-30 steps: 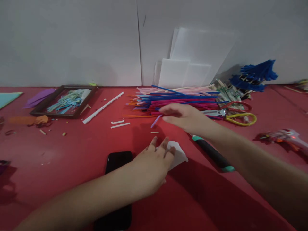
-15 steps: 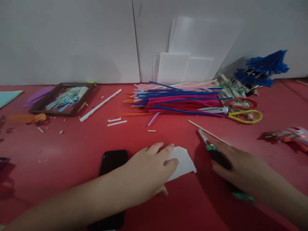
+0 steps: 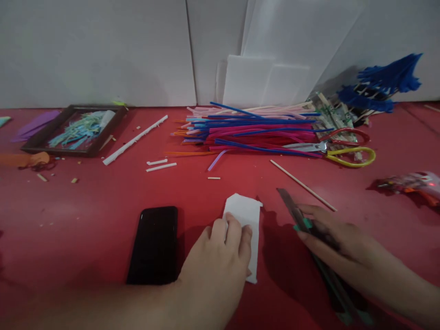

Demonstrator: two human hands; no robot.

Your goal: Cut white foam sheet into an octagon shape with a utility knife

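A white piece of paper or card (image 3: 243, 205) with cut corners lies on the red table. My left hand (image 3: 220, 256) is over its left part, fingers curled on its surface. My right hand (image 3: 340, 247) grips a dark, long-handled cutter (image 3: 292, 206) with green parts, its blade end pointing up and left, to the right of the white piece. A black phone (image 3: 154, 243) lies left of my left hand. Beyond my right hand lies a thin wooden stick (image 3: 302, 184).
Colored pipe cleaners (image 3: 254, 130) and scissors with red and yellow handles (image 3: 354, 156) lie at the back. A brown frame (image 3: 65, 151) with paper shreds is at left. A glue gun (image 3: 409, 184) rests at right. White sheets (image 3: 247, 80) lean on the wall.
The white piece has turned upright, with my left hand's fingers now curled on it. The cutter in my right hand has shifted slightly, and the view has moved a little.
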